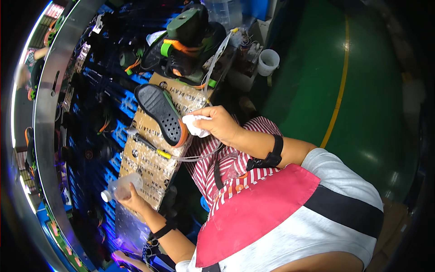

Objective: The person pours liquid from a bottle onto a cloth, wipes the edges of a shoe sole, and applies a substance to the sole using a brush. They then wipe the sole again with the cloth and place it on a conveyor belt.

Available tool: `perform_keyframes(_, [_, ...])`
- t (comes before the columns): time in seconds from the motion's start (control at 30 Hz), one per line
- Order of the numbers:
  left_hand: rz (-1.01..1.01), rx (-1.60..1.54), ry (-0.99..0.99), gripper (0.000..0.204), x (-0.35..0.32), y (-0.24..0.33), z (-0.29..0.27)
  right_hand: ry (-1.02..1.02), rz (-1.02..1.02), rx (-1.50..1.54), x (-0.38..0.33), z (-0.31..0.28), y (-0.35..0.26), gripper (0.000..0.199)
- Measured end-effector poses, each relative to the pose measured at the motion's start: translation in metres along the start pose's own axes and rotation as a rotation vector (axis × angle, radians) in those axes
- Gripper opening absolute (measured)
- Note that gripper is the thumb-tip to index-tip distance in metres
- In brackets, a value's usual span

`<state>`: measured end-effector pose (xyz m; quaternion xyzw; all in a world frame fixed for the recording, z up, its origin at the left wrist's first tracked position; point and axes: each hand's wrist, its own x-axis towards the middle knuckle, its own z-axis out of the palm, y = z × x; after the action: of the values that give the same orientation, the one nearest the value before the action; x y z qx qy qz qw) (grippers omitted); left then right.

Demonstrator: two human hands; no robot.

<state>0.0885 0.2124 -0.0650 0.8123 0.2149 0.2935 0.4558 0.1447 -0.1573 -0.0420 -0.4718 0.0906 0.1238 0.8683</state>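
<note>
My left hand (130, 199) is closed around a translucent plastic bottle (118, 187) with a white cap, tilted over the near end of the bench. White cloth (198, 125), crumpled into a wad, is pinched in my right hand (223, 124). Just left of that cloth lies a black shoe sole (158, 111), with small round holes toward its near end and an orange and green edge. It rests on the cardboard-covered bench top (140, 158). Between the sole and the bottle is a dark hand tool (146, 143) with a yellow fitting and a thin clear hose.
Green and black shoes with orange straps (183, 43) are piled beyond the bench. A white bucket (268, 62) stands to their right. Blue and black rollers (97, 86) run along the left, beside a curved metal rail (45, 104). Green floor (312, 90) with a yellow line lies right.
</note>
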Motion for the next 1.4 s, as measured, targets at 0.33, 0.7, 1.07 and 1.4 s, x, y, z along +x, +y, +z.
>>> perform_keyframes(0.33, [-0.053,-0.024,-0.025,0.067,-0.012,-0.019,0.007,0.029,-0.068,-0.055,-0.002,-0.003,-0.004,0.026])
perform_keyframes(0.7, [0.105,0.12,-0.378,0.068,-0.099,0.118,0.09,0.076,-0.124,-0.073,0.002,-0.013,-0.014,0.026])
perform_keyframes(1.07, [-0.049,-0.175,-0.642,0.087,-0.077,0.101,0.172,0.107,-0.237,-0.158,-0.017,-0.031,-0.03,0.026])
perform_keyframes(1.4, [-0.678,-0.831,-0.641,0.096,-0.102,0.109,0.095,0.095,-0.243,-0.134,-0.018,-0.031,-0.031,0.028])
